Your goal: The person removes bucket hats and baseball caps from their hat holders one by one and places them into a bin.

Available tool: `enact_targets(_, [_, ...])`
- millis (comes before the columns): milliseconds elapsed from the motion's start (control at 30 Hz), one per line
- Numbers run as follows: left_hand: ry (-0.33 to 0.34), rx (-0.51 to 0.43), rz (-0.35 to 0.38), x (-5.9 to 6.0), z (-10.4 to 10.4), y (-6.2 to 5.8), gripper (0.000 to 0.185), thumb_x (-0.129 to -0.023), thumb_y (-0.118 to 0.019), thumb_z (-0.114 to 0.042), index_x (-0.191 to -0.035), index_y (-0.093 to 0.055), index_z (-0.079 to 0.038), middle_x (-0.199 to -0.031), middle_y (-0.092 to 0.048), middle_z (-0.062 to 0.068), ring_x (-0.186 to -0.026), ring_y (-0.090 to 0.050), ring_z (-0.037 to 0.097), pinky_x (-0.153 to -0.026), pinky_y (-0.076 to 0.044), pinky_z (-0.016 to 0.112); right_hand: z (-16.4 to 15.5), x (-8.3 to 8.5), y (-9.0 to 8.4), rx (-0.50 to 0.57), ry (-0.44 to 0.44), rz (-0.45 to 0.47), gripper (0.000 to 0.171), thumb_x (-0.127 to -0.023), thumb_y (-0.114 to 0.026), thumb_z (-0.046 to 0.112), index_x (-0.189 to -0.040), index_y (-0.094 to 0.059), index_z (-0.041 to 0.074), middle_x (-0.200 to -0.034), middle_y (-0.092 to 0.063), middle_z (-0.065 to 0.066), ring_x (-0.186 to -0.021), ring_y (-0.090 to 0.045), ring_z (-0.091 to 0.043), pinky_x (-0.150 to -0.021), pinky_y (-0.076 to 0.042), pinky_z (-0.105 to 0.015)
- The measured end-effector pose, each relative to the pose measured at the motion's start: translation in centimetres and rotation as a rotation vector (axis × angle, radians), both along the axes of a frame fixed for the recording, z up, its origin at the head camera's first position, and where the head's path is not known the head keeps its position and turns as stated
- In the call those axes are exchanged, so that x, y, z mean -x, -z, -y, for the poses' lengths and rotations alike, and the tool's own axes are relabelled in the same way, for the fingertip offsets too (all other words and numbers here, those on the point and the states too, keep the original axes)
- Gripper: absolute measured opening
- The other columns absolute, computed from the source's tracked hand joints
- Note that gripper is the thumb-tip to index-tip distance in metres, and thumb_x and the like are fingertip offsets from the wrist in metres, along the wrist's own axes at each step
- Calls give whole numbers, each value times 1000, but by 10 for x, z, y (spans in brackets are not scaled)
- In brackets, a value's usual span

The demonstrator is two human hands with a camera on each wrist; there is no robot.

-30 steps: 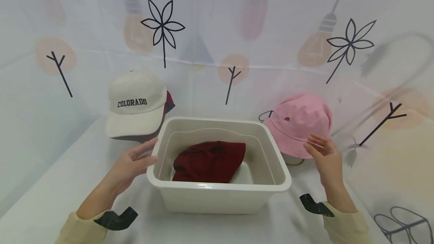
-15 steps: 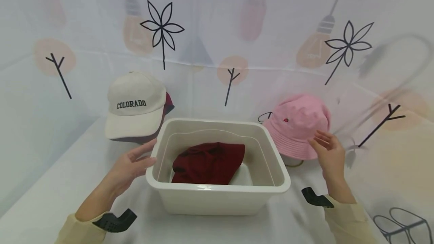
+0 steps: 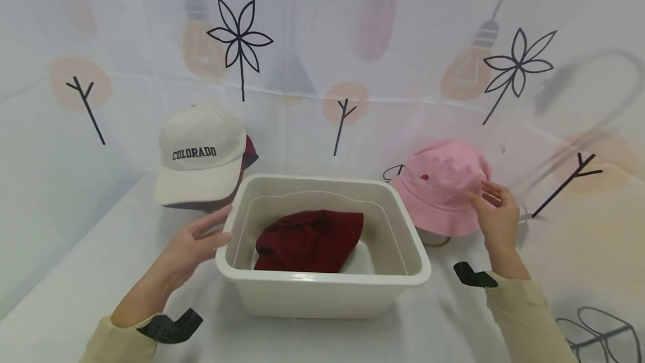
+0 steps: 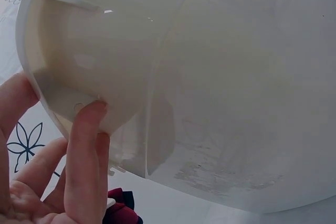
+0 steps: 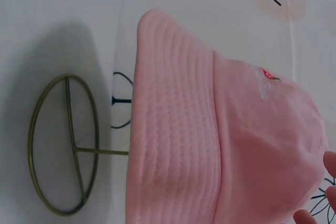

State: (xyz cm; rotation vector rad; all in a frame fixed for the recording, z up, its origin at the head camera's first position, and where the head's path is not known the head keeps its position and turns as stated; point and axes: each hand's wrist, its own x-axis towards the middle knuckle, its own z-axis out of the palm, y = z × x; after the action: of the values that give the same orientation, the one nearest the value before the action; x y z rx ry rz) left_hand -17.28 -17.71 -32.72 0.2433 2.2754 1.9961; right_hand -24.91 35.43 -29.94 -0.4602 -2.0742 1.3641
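A cream plastic tub (image 3: pixel 322 287) stands in the middle of the table with a dark red hat (image 3: pixel 308 241) lying inside. My left hand (image 3: pixel 194 242) rests with straight fingers against the tub's left rim; in the left wrist view the fingertips (image 4: pixel 86 129) touch the tub wall (image 4: pixel 220 77). A pink bucket hat (image 3: pixel 443 184) sits on a wire stand (image 5: pixel 60 145) at the right. My right hand (image 3: pixel 496 214) is open, its fingers at the hat's right brim; whether they touch it is unclear. The pink bucket hat (image 5: pixel 220 150) fills the right wrist view.
A cream cap lettered COLORADO (image 3: pixel 199 156) sits at the back left over a dark red cap (image 3: pixel 250 153). A white printed cloth (image 3: pixel 60 273) covers the table and the back wall.
My right hand has moved up and away from me to the pink hat's brim. The left hand has stayed at the tub's rim.
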Motion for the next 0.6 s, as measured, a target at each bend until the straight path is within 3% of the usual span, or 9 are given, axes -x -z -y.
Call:
enact_targets(367, [-8,-1,-1,0,0,-1,64,-91,-60,-20,-146,-31,-8,-148,-28,16,-131,-30,42,-95,-39,55,-14,18,-11,33,6,52,50,-85,-68,24,-132,-53,17,-124,-50,-1,-117,-45,-17,-97,-40,-28])
enact_targets(467, [-9,1,-6,1,0,0,64,-91,-61,-21,-145,-31,-8,-148,-29,16,-130,-30,42,-94,-39,55,-18,21,-15,63,-24,87,52,-85,-67,26,-135,-50,19,-127,-47,-1,-119,-41,-18,-101,-37,-31])
enact_targets(600, [-24,-3,9,2,-1,1,65,-90,-63,-22,-145,-33,-7,-147,-31,15,-130,-32,41,-93,-41,52,-22,25,-16,23,-76,139,53,-86,-65,33,-135,-49,18,-140,-38,-6,-127,-33,-24,-103,-33,-38])
